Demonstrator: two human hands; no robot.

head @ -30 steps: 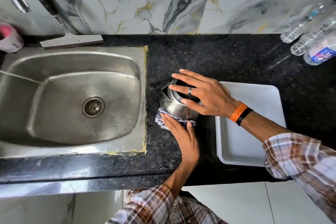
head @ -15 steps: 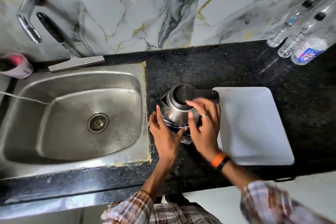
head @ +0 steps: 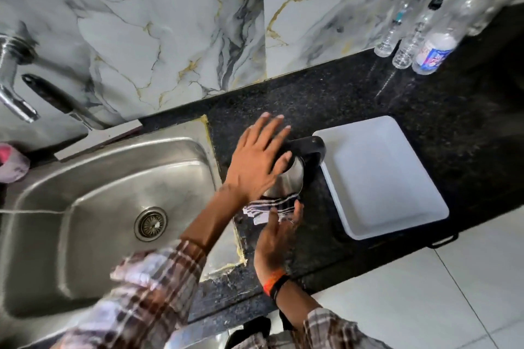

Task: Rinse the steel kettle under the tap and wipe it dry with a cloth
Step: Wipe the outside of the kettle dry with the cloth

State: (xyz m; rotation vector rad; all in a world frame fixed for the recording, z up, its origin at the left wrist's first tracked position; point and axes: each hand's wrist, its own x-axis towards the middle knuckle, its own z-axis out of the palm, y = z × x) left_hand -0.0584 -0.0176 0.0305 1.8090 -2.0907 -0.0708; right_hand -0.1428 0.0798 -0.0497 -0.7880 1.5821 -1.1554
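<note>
The steel kettle (head: 289,182) stands upright on the black counter (head: 354,99), between the sink and a white tray, its black handle (head: 309,145) pointing right. My left hand (head: 256,163) lies palm down over the kettle's top with fingers spread, hiding the opening. My right hand (head: 276,231), with an orange and a black band at the wrist, presses a striped cloth (head: 268,207) against the kettle's near lower side. The tap (head: 12,93) juts from the wall at far left; no water is visible.
The steel sink (head: 93,167) fills the left, with its drain (head: 150,224) at the middle. A white tray (head: 397,215) sits right of the kettle. Several clear plastic bottles (head: 431,45) lean at the back right. A black-handled scraper (head: 56,99) and a pink object (head: 11,163) lie behind the sink.
The hands swapped roles: the right hand left the kettle's top and took the cloth at its near side, while the left hand moved from the cloth up onto the top.
</note>
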